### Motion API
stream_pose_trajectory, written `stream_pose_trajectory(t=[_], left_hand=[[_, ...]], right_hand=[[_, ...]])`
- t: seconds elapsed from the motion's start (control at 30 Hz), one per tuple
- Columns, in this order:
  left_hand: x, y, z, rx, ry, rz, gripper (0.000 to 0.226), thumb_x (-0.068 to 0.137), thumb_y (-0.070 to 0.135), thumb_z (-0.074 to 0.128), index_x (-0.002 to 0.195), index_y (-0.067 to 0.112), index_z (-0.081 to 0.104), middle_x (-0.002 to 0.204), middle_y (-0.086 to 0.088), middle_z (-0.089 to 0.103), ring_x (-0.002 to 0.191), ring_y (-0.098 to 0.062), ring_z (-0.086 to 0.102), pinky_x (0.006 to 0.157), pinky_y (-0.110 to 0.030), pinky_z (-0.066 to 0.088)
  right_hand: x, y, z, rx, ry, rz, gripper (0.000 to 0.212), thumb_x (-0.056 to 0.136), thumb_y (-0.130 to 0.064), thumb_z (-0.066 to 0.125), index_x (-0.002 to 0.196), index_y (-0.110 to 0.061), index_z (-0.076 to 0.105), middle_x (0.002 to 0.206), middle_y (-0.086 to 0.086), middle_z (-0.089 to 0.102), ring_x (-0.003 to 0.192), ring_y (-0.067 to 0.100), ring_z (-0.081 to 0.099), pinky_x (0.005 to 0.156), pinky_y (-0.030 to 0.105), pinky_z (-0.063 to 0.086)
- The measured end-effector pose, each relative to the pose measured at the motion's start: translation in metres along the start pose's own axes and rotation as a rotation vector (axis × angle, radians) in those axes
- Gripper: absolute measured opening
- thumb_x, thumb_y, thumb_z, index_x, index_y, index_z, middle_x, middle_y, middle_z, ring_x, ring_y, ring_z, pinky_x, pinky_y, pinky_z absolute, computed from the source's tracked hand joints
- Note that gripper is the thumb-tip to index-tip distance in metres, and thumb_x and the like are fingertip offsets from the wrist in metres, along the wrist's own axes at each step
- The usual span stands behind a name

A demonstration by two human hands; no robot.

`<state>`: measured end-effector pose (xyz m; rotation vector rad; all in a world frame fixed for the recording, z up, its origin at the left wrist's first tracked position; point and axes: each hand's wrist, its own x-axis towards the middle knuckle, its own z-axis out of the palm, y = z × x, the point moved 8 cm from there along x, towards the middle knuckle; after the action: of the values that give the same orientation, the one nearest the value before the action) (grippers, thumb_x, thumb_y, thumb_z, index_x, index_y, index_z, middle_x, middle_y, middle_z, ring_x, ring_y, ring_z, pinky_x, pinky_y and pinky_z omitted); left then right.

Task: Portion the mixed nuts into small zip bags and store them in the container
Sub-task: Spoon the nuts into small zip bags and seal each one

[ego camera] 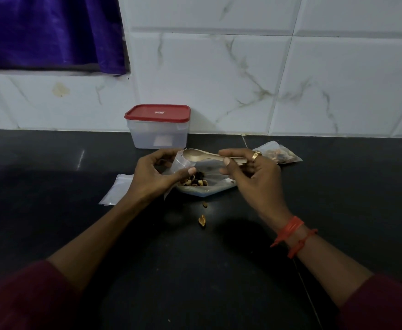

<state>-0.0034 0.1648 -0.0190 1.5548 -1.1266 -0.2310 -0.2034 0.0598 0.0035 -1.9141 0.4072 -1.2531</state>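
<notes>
While the hands (152, 175) (252, 172) hold bag (182, 164) and spoon (195, 155), container (158, 129) stands beside wall (219, 79).

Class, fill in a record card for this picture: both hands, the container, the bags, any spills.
left hand: holds a small zip bag
right hand: grips the spoon, bowl empty, over that bag
container: red lid on, behind the hands
filled bag: lies right of the hands
empty bags: stacked left of the hands
loose nuts: two pieces on the counter

Left hand (152, 173): I see it pinching a small zip bag (182, 163).
Right hand (250, 171): holds spoon (195, 155) at bag mouth.
Container (158, 127): lidded, behind.
</notes>
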Motion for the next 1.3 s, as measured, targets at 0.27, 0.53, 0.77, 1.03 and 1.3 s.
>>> stream_pose_trajectory(t=[0.27, 0.53, 0.77, 1.03, 1.3], left_hand=[[0.003, -0.002, -0.011, 0.035, 0.084, 0.019, 0.067, 0.064, 0.052, 0.082, 0.123, 0.026, 0.065, 0.114, 0.016, 0.066, 0.106, 0.000, 0.062, 0.085, -0.019, 0.053], [0.004, -0.005, -0.006, 0.010, 0.028, -0.015, 0.073, 0.060, 0.049, 0.082, 0.126, 0.026, 0.062, 0.112, 0.021, 0.063, 0.104, 0.001, 0.062, 0.082, -0.015, 0.054], [0.006, -0.011, -0.008, 0.021, 0.010, -0.026, 0.071, 0.062, 0.041, 0.085, 0.128, 0.025, 0.062, 0.117, 0.009, 0.066, 0.107, -0.008, 0.065, 0.087, -0.024, 0.057], [0.005, -0.010, -0.007, 0.032, 0.057, -0.040, 0.055, 0.073, 0.036, 0.083, 0.124, 0.027, 0.062, 0.109, 0.019, 0.063, 0.100, 0.004, 0.060, 0.077, -0.010, 0.049], [0.004, -0.015, -0.002, 0.001, 0.008, -0.090, 0.066, 0.064, 0.051, 0.079, 0.121, 0.023, 0.066, 0.117, 0.006, 0.070, 0.109, -0.010, 0.065, 0.096, -0.036, 0.055]], right_hand=[[0.009, 0.002, -0.022, -0.203, 0.080, -0.072, 0.018, 0.091, -0.008, 0.069, 0.098, -0.023, 0.076, 0.087, -0.008, 0.076, 0.079, 0.008, 0.074, 0.072, 0.032, 0.061], [0.002, -0.012, 0.001, -0.319, -0.205, -0.301, 0.015, 0.084, 0.000, 0.072, 0.094, -0.010, 0.075, 0.090, -0.003, 0.076, 0.080, 0.004, 0.073, 0.075, 0.028, 0.061], [0.005, -0.016, -0.006, -0.378, -0.167, -0.389, 0.015, 0.086, -0.001, 0.071, 0.098, -0.009, 0.074, 0.090, -0.003, 0.075, 0.082, 0.003, 0.072, 0.078, 0.023, 0.060], [0.003, -0.018, 0.007, -0.358, -0.375, -0.474, 0.014, 0.085, -0.002, 0.075, 0.098, -0.007, 0.074, 0.096, -0.005, 0.074, 0.085, 0.003, 0.071, 0.077, 0.024, 0.060], [0.007, -0.014, 0.002, -0.463, -0.389, -0.523, 0.016, 0.089, -0.006, 0.071, 0.104, -0.008, 0.074, 0.099, 0.002, 0.075, 0.086, 0.010, 0.071, 0.081, 0.028, 0.058]])
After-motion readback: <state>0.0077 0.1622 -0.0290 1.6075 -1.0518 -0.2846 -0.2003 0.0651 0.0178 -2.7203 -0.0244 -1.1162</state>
